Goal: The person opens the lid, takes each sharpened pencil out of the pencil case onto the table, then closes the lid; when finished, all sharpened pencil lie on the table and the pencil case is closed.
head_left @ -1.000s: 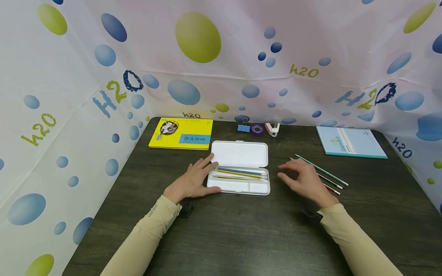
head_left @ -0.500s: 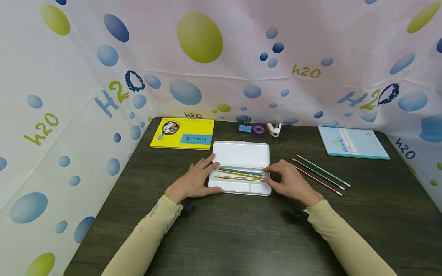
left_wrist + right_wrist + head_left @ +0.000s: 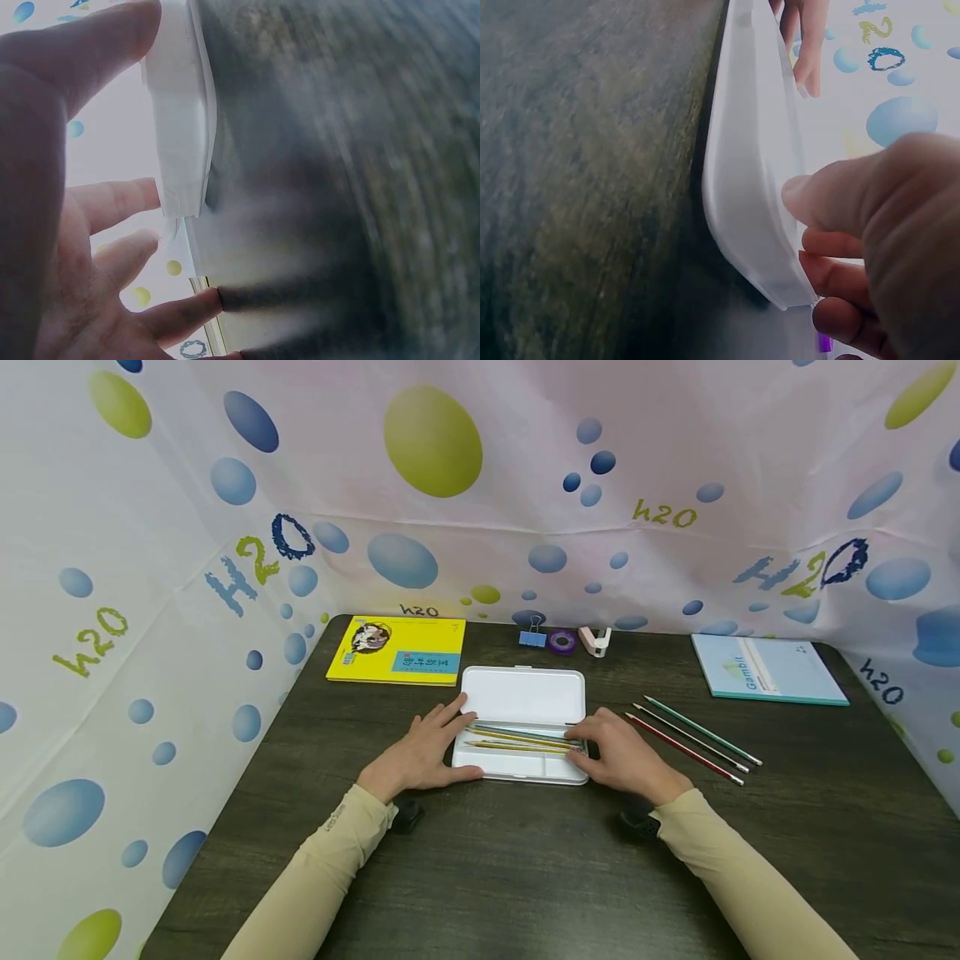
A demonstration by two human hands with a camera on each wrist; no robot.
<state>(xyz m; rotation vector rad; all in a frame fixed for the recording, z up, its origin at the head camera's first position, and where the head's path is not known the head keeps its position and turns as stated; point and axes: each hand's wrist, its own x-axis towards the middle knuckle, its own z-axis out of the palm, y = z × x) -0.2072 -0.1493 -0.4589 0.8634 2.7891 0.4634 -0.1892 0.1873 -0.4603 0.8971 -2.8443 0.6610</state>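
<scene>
Several pencils point(image 3: 517, 737) run left-to-right in the case point(image 3: 498, 766), right ends at the right hand point(image 3: 626, 756), loosely bent, any pinch unclear, while the left hand point(image 3: 420, 752) spreads against its left end.

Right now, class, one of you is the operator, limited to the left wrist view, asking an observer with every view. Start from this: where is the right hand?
Observer: The right hand is over the right end of the open white case.
Operator: Are any pencils outside it?
Observer: Yes, three loose pencils lie to the case's right.
Operator: What's at the table's far right?
Observer: A light-blue notebook, marked "Gambit".
</scene>
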